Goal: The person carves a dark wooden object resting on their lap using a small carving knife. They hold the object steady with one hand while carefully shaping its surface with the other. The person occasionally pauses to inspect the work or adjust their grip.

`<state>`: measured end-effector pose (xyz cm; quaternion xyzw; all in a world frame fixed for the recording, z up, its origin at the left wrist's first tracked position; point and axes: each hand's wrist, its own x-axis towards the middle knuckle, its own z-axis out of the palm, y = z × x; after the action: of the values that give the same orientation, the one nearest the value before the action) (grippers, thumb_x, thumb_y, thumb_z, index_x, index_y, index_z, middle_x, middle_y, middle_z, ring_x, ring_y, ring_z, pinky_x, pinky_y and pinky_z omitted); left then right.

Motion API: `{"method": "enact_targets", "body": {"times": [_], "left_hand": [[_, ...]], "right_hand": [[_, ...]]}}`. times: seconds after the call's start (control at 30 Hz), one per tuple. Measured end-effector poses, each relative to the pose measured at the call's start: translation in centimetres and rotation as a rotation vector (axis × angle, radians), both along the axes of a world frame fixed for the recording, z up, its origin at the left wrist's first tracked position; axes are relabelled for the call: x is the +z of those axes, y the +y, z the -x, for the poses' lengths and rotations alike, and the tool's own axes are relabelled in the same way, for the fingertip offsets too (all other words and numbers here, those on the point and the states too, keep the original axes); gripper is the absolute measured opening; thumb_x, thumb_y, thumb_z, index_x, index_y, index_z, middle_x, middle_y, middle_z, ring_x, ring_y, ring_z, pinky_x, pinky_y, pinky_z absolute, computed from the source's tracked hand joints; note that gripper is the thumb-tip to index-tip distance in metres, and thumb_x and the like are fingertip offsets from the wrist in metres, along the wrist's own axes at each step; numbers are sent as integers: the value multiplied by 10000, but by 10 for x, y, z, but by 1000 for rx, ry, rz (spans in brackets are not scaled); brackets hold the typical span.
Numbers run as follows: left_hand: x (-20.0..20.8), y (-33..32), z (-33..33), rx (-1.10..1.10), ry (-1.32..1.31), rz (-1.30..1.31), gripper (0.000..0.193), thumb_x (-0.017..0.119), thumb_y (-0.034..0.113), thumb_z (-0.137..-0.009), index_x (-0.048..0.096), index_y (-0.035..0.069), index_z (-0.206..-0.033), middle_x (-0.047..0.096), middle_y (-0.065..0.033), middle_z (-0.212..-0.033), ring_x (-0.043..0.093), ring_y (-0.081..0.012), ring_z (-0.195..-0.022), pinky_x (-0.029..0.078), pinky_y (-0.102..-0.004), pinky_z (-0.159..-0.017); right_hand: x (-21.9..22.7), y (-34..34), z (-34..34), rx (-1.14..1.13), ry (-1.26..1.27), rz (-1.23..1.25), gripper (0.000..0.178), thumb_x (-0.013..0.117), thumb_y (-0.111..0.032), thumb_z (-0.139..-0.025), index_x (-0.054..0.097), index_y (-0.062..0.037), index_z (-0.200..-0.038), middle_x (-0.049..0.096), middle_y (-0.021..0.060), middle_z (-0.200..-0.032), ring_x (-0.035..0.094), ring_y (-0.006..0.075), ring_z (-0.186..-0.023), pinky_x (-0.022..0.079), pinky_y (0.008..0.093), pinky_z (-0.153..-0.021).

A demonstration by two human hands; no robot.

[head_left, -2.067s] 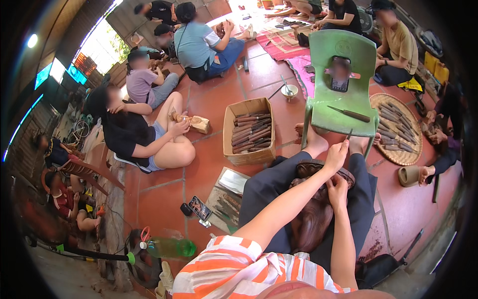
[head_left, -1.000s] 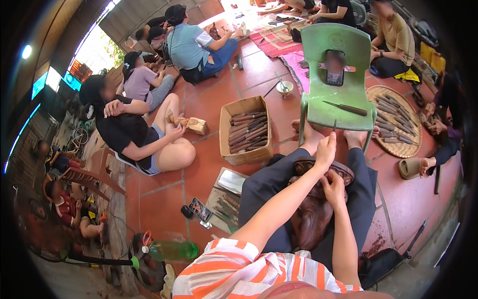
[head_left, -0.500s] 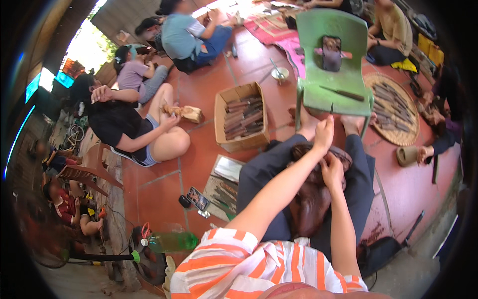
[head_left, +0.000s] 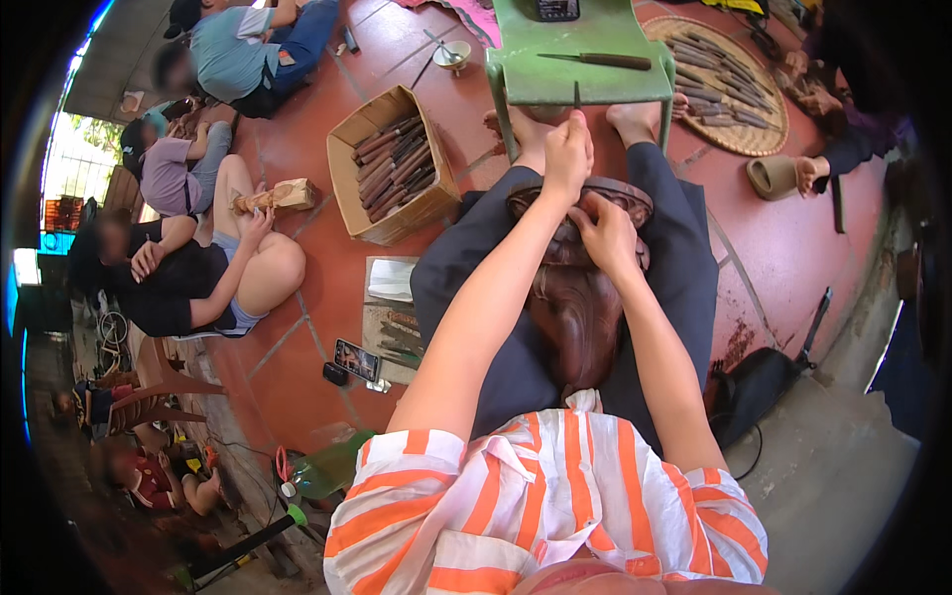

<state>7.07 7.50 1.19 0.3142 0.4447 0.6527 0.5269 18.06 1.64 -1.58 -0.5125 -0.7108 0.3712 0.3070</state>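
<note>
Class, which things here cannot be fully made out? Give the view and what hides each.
All in the head view:
Thin tool: gripped part covered by the left hand.
Dark carving: partly hidden behind the left forearm and right hand.
Green chair: top cut off by the upper edge.
Brown-handled tools in the cardboard box: overlapping, so uncountable.
Phone at lower left: screen too small to read.

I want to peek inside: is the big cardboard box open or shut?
Open: no lid covers the cardboard box, and many brown-handled tools show inside.
</note>
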Motion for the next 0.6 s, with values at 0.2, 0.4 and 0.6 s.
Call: {"method": "enact_targets", "body": {"times": [0.2, 0.4, 0.6], "left_hand": [[19, -8, -5, -29, 16, 193, 458, 397, 400, -1021, 364, 132, -651, 297, 50, -515, 222, -46, -370, 136, -227, -342], [8, -2, 4, 94, 7, 46, 460, 399, 397, -1021, 359, 139, -641, 288, 54, -493, 211, -41, -359, 133, -228, -332], [20, -9, -2, 121, -20, 149, 444, 392, 395, -1023, 364, 144, -658, 284, 56, -493, 203, -47, -348, 127, -235, -332]], "right_hand": [[-5, -1, -16, 166, 115, 95, 258, 660, -299, -840, 585, -52, -841, 582, 122, -677, 564, 277, -638, 431, 380, -629], [8, -6, 2, -18, -38, -6, 247, 646, -306, -848, 607, -63, -860, 641, 131, -723, 621, 333, -708, 464, 406, -653], [-4, -2, -14, 163, 104, 65, 228, 638, -305, -854, 621, -78, -871, 655, 121, -741, 633, 332, -714, 469, 422, -657]]}}
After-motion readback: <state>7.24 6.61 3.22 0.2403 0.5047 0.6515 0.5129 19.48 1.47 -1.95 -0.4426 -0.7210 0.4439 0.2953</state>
